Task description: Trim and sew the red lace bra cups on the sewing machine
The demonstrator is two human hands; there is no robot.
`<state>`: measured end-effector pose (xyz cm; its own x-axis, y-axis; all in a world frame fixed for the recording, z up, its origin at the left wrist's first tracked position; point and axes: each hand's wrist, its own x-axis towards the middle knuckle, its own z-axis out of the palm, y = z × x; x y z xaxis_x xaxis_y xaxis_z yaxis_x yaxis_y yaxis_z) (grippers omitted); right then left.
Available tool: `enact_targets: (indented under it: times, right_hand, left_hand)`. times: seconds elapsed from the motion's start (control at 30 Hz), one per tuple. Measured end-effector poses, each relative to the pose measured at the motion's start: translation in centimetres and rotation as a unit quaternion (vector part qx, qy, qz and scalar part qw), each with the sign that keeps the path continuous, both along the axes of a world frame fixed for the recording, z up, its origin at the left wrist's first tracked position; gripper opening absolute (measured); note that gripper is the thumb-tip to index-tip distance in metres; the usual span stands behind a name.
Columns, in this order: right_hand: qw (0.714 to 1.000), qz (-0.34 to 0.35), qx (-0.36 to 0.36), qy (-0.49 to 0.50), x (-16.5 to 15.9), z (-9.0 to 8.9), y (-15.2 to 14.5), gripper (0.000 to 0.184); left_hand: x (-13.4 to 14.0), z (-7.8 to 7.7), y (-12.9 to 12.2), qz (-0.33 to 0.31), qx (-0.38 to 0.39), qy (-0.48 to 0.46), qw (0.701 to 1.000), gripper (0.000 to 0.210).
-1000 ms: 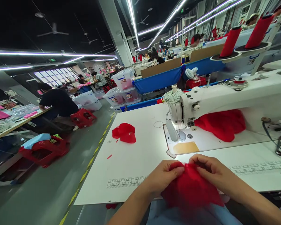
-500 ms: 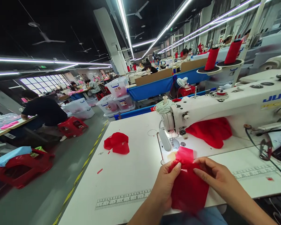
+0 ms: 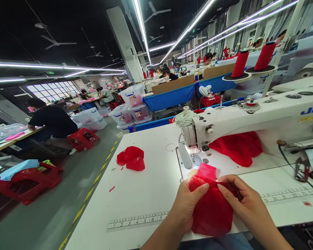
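Sheer red fabric (image 3: 212, 215) hangs between my two hands at the front of the sewing machine table. My left hand (image 3: 189, 201) pinches its upper left edge between thumb and fingers. At the upper right edge, my right hand (image 3: 241, 199) grips the same fabric with thumb and forefinger. A pinkish-red square piece (image 3: 207, 171) lies just beyond the fingers, near the needle plate (image 3: 196, 161). The white sewing machine (image 3: 232, 119) stands behind my hands. More red fabric (image 3: 240, 147) is bunched under its arm.
Red fabric pieces (image 3: 131, 158) lie on the left of the white table (image 3: 146, 194), with a small red scrap (image 3: 112, 189) nearby. Red thread cones (image 3: 240, 64) stand at the upper right. Plastic bins (image 3: 132, 96), a red stool (image 3: 28, 185) and a seated person (image 3: 52, 118) are beyond the table.
The fabric's upper edge is now pulled straighter between my hands, and the gap seen near my left thumb is gone. My right hand has shifted slightly right; the view has turned a little.
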<state>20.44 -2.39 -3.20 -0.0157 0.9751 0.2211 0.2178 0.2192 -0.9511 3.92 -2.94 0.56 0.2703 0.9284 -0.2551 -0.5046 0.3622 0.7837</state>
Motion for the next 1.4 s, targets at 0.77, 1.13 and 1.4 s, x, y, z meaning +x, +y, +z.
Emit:
enact_targets:
  times: [0.77, 1.13, 1.4]
  right_hand:
    - [0.994, -0.075, -0.009, 0.074, -2.2, 0.8, -1.6, 0.021]
    - [0.993, 0.082, 0.080, 0.005, -0.6, 1.9, -1.6, 0.023]
    - [0.976, 0.209, -0.062, -0.012, -1.1, 2.6, 1.0, 0.038]
  left_hand:
    - [0.3, 0.2, -0.6, 0.011, -0.037, -0.019, 0.999, 0.036]
    - [-1.4, -0.3, -0.6, -0.023, 0.000, 0.061, 0.998, 0.041]
    - [-2.2, 1.2, -0.7, -0.135, 0.139, 0.252, 0.948, 0.042]
